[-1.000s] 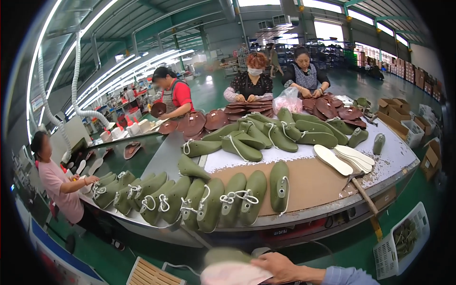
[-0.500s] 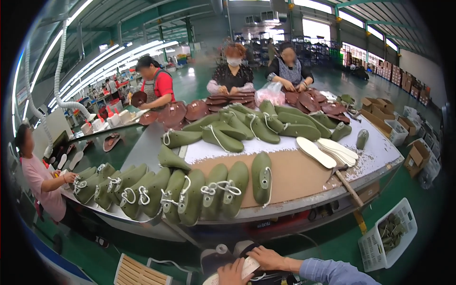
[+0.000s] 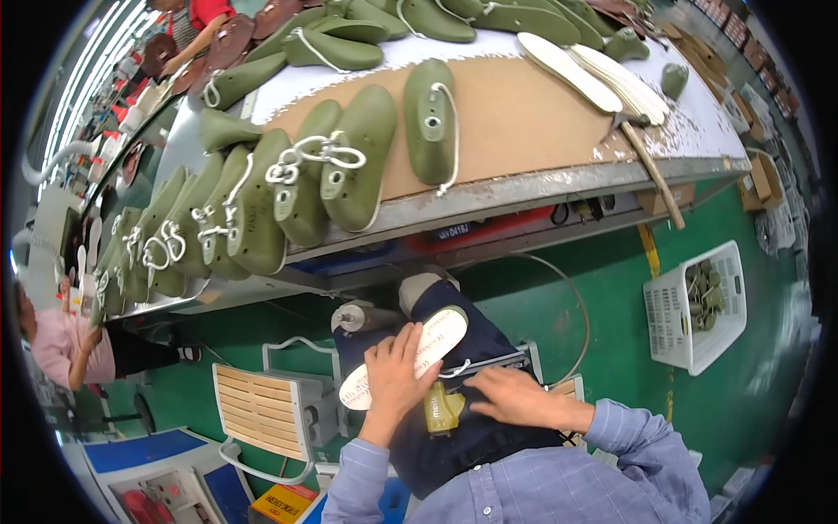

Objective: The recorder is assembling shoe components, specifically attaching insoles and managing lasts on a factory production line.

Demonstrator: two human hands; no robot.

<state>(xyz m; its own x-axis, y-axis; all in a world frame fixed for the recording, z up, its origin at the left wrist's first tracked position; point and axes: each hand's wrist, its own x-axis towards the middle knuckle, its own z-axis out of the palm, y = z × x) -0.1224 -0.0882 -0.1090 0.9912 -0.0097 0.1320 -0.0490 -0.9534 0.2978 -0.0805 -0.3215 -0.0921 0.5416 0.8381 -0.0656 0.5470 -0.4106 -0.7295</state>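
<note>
My left hand (image 3: 397, 377) lies across a white insole (image 3: 439, 339) above my lap, its fingers wrapped over the edge. A sliver of green shows beneath the insole's far end, seemingly a shoe last. My right hand (image 3: 509, 398) is apart from the insole, fingers stretched toward a yellow-green handheld tool (image 3: 443, 410) on my lap, which looks like an air stapler. No contact between that hand and the tool can be made out. A grey cylindrical post (image 3: 367, 316) stands by my knee.
Green shoe lasts (image 3: 353, 166) with white cords line the table edge (image 3: 489, 175). A hammer (image 3: 650, 170) overhangs that edge beside stacked white insoles (image 3: 615, 83). A white basket (image 3: 685, 327) of lasts stands right; a slatted seat (image 3: 262, 410) stands left. Co-workers are partly visible.
The view has tilted down toward my lap. My right hand has left the insole and moved toward the yellow-green tool; my left hand still holds the insole.
</note>
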